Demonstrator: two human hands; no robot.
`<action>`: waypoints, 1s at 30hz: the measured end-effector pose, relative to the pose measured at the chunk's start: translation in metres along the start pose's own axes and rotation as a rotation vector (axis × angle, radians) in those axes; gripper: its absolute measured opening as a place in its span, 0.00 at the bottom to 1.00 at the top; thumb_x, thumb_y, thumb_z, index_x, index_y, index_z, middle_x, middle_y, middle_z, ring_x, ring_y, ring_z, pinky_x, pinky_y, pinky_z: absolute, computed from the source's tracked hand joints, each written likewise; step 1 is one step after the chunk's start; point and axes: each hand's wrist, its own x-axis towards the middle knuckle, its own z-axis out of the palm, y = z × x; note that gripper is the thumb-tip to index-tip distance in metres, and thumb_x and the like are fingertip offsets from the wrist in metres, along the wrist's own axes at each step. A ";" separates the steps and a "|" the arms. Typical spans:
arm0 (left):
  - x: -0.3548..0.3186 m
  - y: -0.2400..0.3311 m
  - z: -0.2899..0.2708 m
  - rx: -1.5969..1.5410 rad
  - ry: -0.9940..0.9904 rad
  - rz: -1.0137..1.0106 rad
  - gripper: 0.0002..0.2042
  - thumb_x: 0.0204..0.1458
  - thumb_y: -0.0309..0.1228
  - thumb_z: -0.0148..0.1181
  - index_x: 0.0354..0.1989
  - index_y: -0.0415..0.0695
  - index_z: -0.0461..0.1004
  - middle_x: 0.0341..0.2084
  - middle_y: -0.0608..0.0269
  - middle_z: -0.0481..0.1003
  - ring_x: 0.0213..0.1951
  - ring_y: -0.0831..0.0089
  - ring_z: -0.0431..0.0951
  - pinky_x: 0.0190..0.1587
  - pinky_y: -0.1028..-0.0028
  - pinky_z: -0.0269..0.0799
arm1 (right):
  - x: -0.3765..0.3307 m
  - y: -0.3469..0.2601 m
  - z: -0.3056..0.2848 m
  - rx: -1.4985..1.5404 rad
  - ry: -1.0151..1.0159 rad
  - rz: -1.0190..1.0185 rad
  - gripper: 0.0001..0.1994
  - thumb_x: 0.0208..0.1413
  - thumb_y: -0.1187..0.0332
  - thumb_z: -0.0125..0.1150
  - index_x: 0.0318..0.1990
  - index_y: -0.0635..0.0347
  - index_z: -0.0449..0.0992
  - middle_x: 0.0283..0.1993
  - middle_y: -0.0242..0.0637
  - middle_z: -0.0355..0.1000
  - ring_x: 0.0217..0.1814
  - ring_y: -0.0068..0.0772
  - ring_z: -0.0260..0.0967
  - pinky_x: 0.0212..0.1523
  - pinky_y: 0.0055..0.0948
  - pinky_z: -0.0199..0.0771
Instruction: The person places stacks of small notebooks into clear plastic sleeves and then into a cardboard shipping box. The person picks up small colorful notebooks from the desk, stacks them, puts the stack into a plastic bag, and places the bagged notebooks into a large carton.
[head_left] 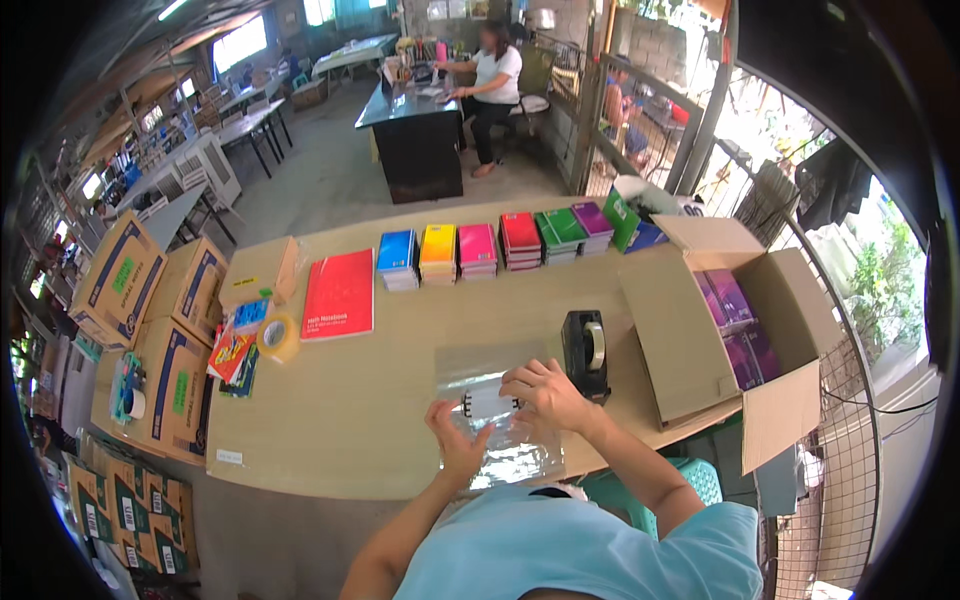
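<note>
A small white bundle [490,403] with black ring-like marks along its two sides lies on a sheet of clear plastic [510,462] near the table's front edge. My left hand [458,440] holds its left side, thumb and fingers curved about the near corner. Across its right side bends my right hand [545,393], fingers curled down on the bundle and plastic; the fingertips are partly hidden. Just beyond my right hand stands a black tape dispenser [586,357] with a roll of clear tape.
Stacks of coloured notebooks [478,250] line the far edge, beside a large red notebook [340,293]. At left are a tape roll [277,338] and cartons [180,385]. An open carton [665,350] holds purple packs at right. Beyond, a person sits at a desk [420,160].
</note>
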 end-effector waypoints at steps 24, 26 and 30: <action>-0.020 0.002 0.004 -0.130 0.106 -0.045 0.43 0.37 0.31 0.77 0.61 0.40 0.54 0.57 0.45 0.54 0.61 0.50 0.54 0.64 0.53 0.51 | -0.008 0.016 0.040 0.323 0.526 0.520 0.29 0.51 0.49 0.68 0.51 0.63 0.73 0.47 0.45 0.68 0.55 0.41 0.65 0.57 0.38 0.64; -0.019 -0.010 0.007 -0.126 0.019 -0.030 0.35 0.40 0.36 0.75 0.56 0.40 0.62 0.56 0.43 0.55 0.60 0.46 0.55 0.62 0.52 0.54 | -0.002 0.023 0.030 0.348 0.543 0.495 0.24 0.49 0.57 0.72 0.48 0.64 0.75 0.42 0.41 0.70 0.48 0.34 0.68 0.51 0.32 0.68; -0.011 -0.009 -0.002 -0.087 -0.099 -0.020 0.30 0.45 0.42 0.73 0.53 0.42 0.67 0.57 0.42 0.56 0.61 0.45 0.56 0.62 0.52 0.56 | 0.041 -0.040 -0.093 1.266 0.670 0.288 0.11 0.57 0.75 0.62 0.48 0.66 0.75 0.49 0.36 0.74 0.52 0.30 0.71 0.55 0.33 0.71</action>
